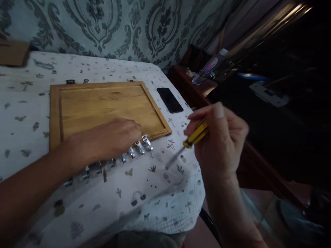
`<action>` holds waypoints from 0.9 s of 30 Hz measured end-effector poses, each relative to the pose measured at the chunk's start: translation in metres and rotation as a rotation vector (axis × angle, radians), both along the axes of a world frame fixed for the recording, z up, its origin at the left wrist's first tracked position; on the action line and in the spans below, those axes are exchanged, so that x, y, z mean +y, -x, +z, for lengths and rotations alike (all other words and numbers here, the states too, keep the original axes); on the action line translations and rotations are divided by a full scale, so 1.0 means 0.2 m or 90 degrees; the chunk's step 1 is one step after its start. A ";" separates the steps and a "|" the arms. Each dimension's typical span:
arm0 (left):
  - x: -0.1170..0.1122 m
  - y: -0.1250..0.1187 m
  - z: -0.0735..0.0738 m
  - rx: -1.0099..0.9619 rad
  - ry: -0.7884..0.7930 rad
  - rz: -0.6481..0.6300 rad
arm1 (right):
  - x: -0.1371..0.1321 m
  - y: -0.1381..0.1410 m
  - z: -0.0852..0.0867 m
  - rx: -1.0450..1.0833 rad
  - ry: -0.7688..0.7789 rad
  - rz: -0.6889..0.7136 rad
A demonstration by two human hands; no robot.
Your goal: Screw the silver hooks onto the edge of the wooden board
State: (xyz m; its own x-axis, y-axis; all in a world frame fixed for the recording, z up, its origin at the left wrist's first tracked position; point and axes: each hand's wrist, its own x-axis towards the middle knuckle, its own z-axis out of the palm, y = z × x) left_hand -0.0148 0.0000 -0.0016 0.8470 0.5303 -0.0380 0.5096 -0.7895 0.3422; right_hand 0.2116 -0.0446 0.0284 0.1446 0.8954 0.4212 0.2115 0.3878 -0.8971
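Your right hand [219, 141] is gripping a yellow-and-black screwdriver [198, 134] by its handle, with your fingers closing around it and your thumb lying uppermost. The blurred shaft is pointing down and to the left over the white printed tablecloth [144, 213], and the tool is hovering well apart from the wood.

Your left hand [120, 137] is resting over the near edge of a framed wooden panel [103, 106], fingers curling toward the right; the hand is hiding their undersides, so you are not showing whether they are pinching anything, and I cannot tell. The panel is lying flat on the cloth, mostly to the left of the screwdriver.

Silver metal clips [140, 147] are sitting in a row along the panel's near edge, beneath and just beside your left hand; whether they are fastening to the wood I cannot tell. Small dark fittings [70, 82] are showing at the far edge.

A black smartphone [170, 100] is lying near the panel's right side. A clear bottle [210, 67] is leaning in view beyond the table's right side.
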 end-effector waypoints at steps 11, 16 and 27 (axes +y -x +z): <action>0.00 -0.03 0.01 0.006 0.048 0.046 | -0.10 -0.05 -0.25 -0.137 0.438 0.198; 0.00 -0.02 -0.01 -0.004 0.019 0.028 | -0.09 -0.02 -0.28 -0.119 0.395 0.230; 0.00 -0.02 0.00 0.007 0.042 0.041 | -0.08 0.00 -0.28 -0.092 0.413 0.242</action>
